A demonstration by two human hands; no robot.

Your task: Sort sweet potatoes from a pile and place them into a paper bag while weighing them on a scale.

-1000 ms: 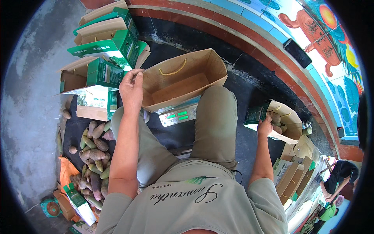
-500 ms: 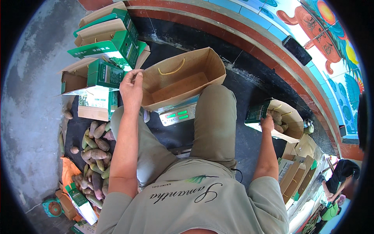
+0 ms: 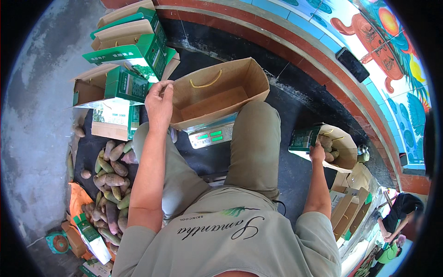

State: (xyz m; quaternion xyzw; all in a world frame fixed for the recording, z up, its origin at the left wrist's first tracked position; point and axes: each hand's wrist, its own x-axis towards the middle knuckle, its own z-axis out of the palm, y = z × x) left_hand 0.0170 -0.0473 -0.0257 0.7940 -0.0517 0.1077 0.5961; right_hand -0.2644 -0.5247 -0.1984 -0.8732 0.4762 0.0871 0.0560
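Since the earlier frames: left hand [image 3: 159, 102] unchanged at the near left rim of the empty cardboard box [image 3: 221, 92], fingers pinched on the rim edge, forearm stretched forward over the knee. Right hand [image 3: 317, 151] has shifted slightly along the filled box [image 3: 334, 147] to the right; that box reads as finished, the empty one as next in hand. Right fingers rest curled on its green flap; a firm grip cannot be told. Scale [image 3: 211, 136] sits just under the empty box; sweet potatoes [image 3: 110, 180] lie below the left hand.
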